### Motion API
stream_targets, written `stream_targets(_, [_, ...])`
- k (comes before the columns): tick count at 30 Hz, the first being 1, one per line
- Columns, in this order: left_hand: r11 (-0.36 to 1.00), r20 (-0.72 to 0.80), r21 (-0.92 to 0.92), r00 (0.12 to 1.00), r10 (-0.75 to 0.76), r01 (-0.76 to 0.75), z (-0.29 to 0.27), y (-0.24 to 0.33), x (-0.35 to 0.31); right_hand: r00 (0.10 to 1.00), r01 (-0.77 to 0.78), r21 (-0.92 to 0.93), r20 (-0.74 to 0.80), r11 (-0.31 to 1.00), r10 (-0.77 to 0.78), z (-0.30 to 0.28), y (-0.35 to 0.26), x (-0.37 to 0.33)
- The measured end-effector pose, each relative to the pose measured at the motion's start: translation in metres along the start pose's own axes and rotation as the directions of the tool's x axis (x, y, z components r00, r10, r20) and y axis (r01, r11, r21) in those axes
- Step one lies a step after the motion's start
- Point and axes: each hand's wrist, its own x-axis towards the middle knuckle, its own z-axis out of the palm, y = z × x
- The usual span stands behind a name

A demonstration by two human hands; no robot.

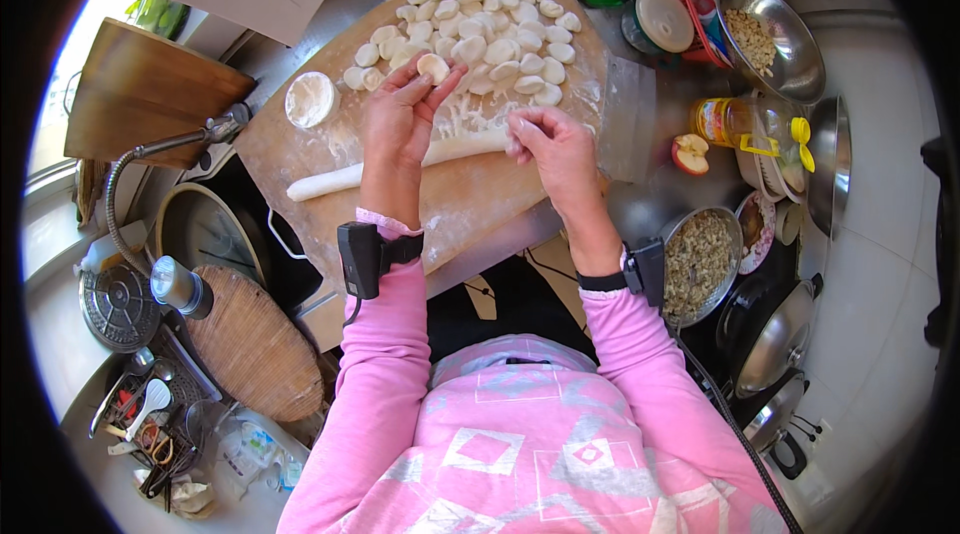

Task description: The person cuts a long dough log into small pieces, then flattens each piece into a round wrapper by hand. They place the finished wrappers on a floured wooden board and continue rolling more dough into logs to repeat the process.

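My left hand [405, 109] holds a small round dough piece [433, 69] up between thumb and fingers, above the floured wooden board [470, 219]. A long white dough rope [345, 179] lies across the board and passes behind my left wrist. At the rope's right end my right hand [550, 146] hovers with fingers bent and pressed together. Whether they pinch the dough or only overlap it in view, I cannot tell. Beyond my hands, many flattened dough pieces [500, 29] lie heaped on the board. A white tub of flour [311, 100] stands at its left.
On the right are a bowl of chopped filling [703, 259], an oil bottle [745, 124], a cut apple [690, 154] and a metal bowl [795, 54]. A faucet [215, 129], a round pan [205, 234] and a woven oval board [255, 339] are on the left.
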Motion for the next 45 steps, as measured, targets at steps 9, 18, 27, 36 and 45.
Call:
stream_targets(9, [0.996,0.069,0.026,0.993,-0.092,0.091,0.008,-0.044,-0.048,0.896,0.407,-0.26,-0.073,0.875,-0.439,0.03,0.015,0.026])
stream_targets(18, [0.983,0.106,0.01,0.977,-0.185,0.185,-0.014,-0.051,-0.056,0.982,0.146,-0.155,-0.096,0.977,-0.162,0.022,0.027,0.013])
stream_targets(27, [0.937,-0.086,0.347,0.993,0.075,-0.041,-0.089,0.0,-0.047,0.994,-0.08,-0.107,-0.079,0.991,0.071,-0.017,0.035,-0.008])
stream_targets(36, [0.632,-0.304,0.76,0.776,0.552,-0.152,-0.187,0.076,-0.012,0.985,-0.172,-0.182,-0.039,0.968,0.168,-0.022,0.043,-0.019])
stream_targets(45, [0.008,-0.085,0.995,0.759,0.645,0.104,-0.177,0.095,-0.029,0.989,-0.111,-0.261,0.06,0.959,0.131,-0.003,0.038,-0.019])
